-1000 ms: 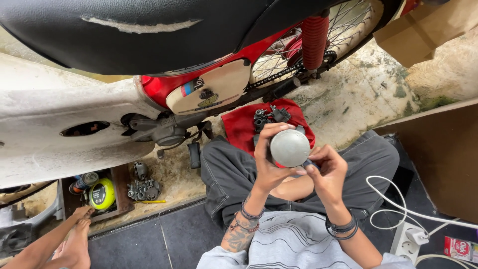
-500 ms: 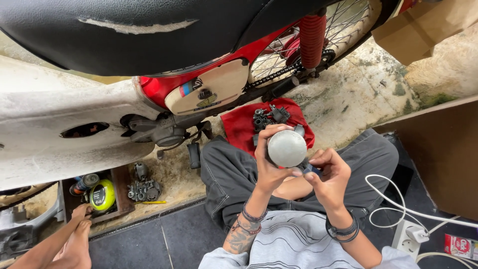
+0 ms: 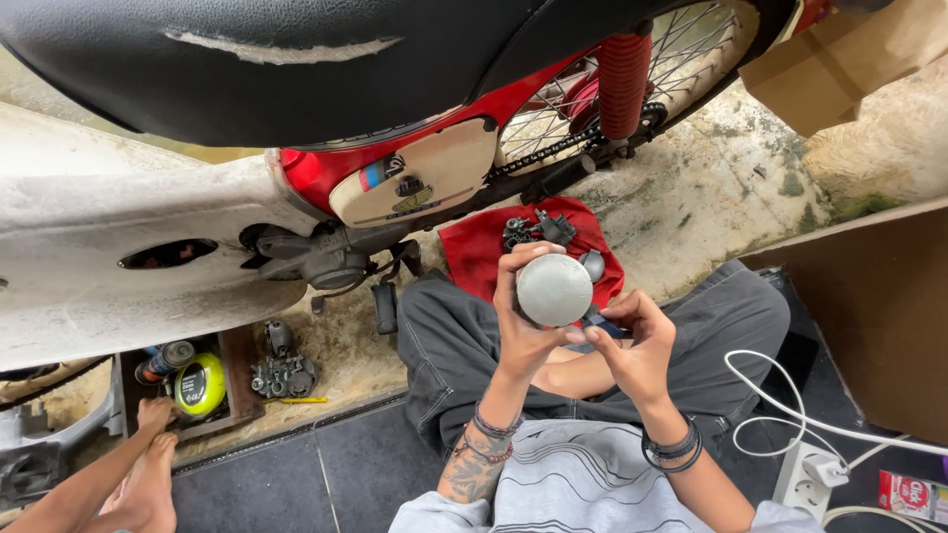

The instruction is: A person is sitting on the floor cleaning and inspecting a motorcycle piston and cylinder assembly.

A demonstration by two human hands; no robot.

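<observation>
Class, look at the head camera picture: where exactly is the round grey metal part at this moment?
The round grey metal part sits near the picture's centre, held up in the left hand, just in front of the red cloth, with the right hand beside it.

Motorcycle (image 3: pixel 415 188) close ahead — free room rightward.

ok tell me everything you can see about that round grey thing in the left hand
The round grey part looks like dull, unpainted metal, smooth and domed, with light scuffing. Only its rounded face shows; its underside is hidden. The left hand holds it up at chest height, fingers curled around its left side and thumb under it. The right hand sits just beside its lower right edge, fingertips at or near the rim. Behind it lies a red cloth with small dark parts, beside the motorcycle.
</observation>
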